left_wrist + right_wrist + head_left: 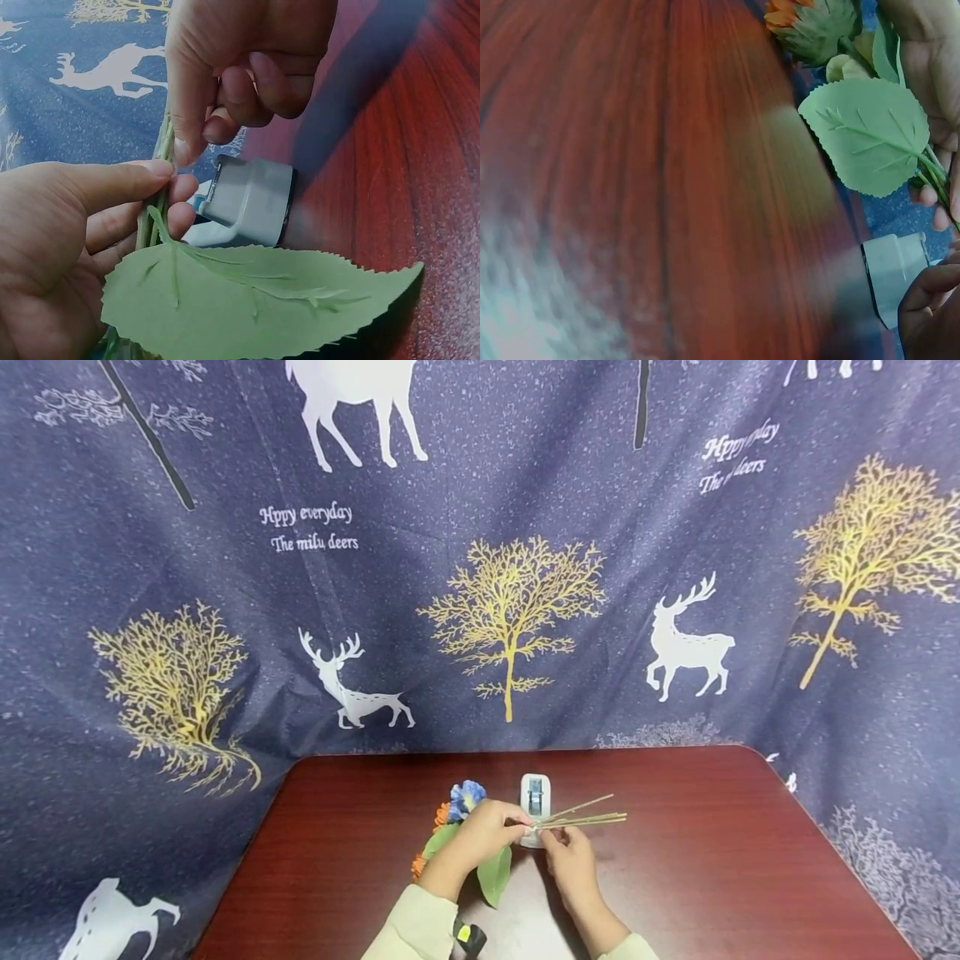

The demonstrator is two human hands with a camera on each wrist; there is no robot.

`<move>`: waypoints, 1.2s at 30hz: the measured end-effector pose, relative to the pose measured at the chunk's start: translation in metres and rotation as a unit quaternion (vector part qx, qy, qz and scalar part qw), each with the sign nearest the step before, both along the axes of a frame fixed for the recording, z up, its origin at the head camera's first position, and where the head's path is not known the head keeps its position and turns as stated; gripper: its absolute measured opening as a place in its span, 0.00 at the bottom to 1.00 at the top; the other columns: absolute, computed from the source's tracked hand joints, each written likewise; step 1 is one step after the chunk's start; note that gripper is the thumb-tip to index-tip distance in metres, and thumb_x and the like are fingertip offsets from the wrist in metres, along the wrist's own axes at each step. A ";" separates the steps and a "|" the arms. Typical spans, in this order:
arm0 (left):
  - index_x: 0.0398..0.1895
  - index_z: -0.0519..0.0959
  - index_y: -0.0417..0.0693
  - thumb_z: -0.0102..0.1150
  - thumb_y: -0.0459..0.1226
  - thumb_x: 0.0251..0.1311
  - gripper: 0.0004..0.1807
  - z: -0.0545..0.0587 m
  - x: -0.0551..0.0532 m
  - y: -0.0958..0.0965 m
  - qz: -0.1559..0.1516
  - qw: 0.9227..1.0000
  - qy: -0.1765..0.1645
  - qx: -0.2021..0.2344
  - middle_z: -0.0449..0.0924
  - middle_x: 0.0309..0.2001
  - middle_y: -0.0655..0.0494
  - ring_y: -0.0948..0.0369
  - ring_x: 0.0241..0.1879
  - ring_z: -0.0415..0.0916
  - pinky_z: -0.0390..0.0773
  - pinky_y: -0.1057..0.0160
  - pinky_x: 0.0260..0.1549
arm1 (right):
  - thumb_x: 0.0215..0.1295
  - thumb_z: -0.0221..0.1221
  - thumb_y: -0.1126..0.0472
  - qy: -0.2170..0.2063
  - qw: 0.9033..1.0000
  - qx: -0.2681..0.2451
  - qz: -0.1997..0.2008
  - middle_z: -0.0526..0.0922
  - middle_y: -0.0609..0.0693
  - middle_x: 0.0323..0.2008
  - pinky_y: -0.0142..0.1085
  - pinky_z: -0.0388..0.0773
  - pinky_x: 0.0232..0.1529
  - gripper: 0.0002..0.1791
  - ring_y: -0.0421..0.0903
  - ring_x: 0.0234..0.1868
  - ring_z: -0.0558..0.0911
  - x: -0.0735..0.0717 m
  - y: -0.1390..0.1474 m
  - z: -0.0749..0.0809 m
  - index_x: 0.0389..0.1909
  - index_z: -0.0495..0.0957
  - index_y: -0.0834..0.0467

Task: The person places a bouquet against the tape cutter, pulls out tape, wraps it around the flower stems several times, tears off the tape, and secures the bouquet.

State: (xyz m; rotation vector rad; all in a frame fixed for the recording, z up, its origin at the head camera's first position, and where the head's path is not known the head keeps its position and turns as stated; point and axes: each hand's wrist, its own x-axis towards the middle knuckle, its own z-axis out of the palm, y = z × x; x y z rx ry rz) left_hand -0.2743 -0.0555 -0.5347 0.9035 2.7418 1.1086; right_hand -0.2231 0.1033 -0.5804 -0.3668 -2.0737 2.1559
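Observation:
My left hand (486,833) grips a small bunch of artificial flowers by the stems (592,819), whose bare ends point right. Beyond this hand, at the left, are a blue flower (467,797) and orange flowers (442,814); a broad green leaf (262,300) spreads below the grip. My right hand (573,864) is close beside it, thumb and curled forefinger pinching at the stems. Something pale shows around the stems between both hands. Just behind them on the table stands a white tape dispenser (536,789), partly covered by the hands and stems.
The reddish-brown table (697,860) reaches back to a dark blue cloth (465,485) printed with deer and trees. A black object with a yellow patch (470,937) lies near the front, next to the left sleeve (416,922).

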 end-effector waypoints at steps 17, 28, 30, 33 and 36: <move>0.39 0.89 0.49 0.67 0.35 0.62 0.05 0.000 0.003 0.000 0.009 0.998 0.062 -0.013 0.90 0.41 0.57 0.62 0.43 0.86 0.83 0.67 0.45 | 0.71 0.56 0.65 -0.029 0.996 -0.070 0.052 0.85 0.51 0.29 0.26 0.71 0.17 0.14 0.36 0.17 0.75 0.001 0.008 0.003 0.46 0.75 0.74; 0.39 0.89 0.49 0.66 0.35 0.62 0.06 -0.007 0.004 0.004 -0.005 0.988 0.144 -0.048 0.90 0.40 0.56 0.61 0.42 0.87 0.83 0.67 0.47 | 0.75 0.54 0.53 -0.078 0.983 -0.135 0.100 0.87 0.48 0.32 0.28 0.81 0.28 0.19 0.38 0.26 0.81 0.003 0.016 0.018 0.47 0.76 0.68; 0.39 0.89 0.49 0.66 0.34 0.62 0.05 -0.008 0.005 0.004 -0.010 0.986 0.160 -0.048 0.90 0.39 0.56 0.61 0.42 0.87 0.83 0.67 0.46 | 0.75 0.55 0.51 -0.082 0.982 -0.138 0.100 0.86 0.48 0.32 0.28 0.81 0.28 0.20 0.38 0.25 0.81 0.003 0.016 0.018 0.46 0.75 0.68; 0.38 0.89 0.48 0.66 0.34 0.62 0.05 -0.009 0.006 0.005 -0.016 0.982 0.178 -0.056 0.90 0.39 0.56 0.62 0.41 0.87 0.83 0.68 0.46 | 0.75 0.55 0.50 -0.089 0.980 -0.150 0.096 0.85 0.46 0.30 0.29 0.82 0.29 0.20 0.38 0.25 0.80 0.002 0.016 0.018 0.44 0.74 0.66; 0.39 0.89 0.49 0.66 0.34 0.62 0.05 -0.009 0.008 0.006 -0.016 0.978 0.192 -0.075 0.90 0.40 0.58 0.62 0.42 0.87 0.83 0.67 0.47 | 0.75 0.55 0.47 -0.099 0.977 -0.165 0.089 0.83 0.44 0.26 0.29 0.82 0.27 0.21 0.36 0.21 0.78 0.000 0.016 0.017 0.41 0.75 0.64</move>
